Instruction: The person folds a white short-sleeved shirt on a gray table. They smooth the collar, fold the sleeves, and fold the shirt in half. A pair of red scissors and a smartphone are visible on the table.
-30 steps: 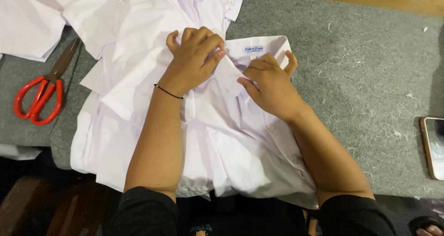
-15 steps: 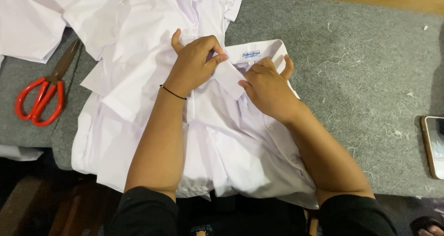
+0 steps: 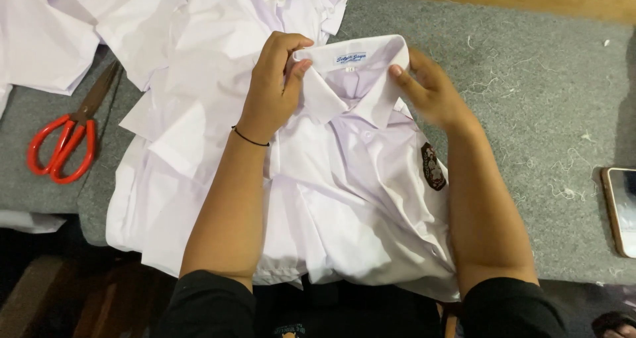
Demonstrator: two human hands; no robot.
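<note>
Two hands work at the collar of a white shirt that lies face up on the grey tabletop, its collar pointing away from the person and its hem hanging over the near edge. The left hand pinches the left end of the collar, thumb and fingers closed on the cloth, so its grip is clamped on the collar. The right hand lies against the right end of the collar with its fingers spread and fairly flat; the forefinger presses on the collar's edge, and its grip is apart, not closed round anything. A thin black band circles the left wrist. A dark round badge sits on the shirt's chest, just beside the right forearm.

More white garments are heaped under and to the left of the shirt, reaching the far left corner. Red-handled scissors lie on the tabletop left of the heap, blades partly under the cloth. A phone rests at the right edge, well apart from the shirt. Loose thread scraps dot the grey surface.
</note>
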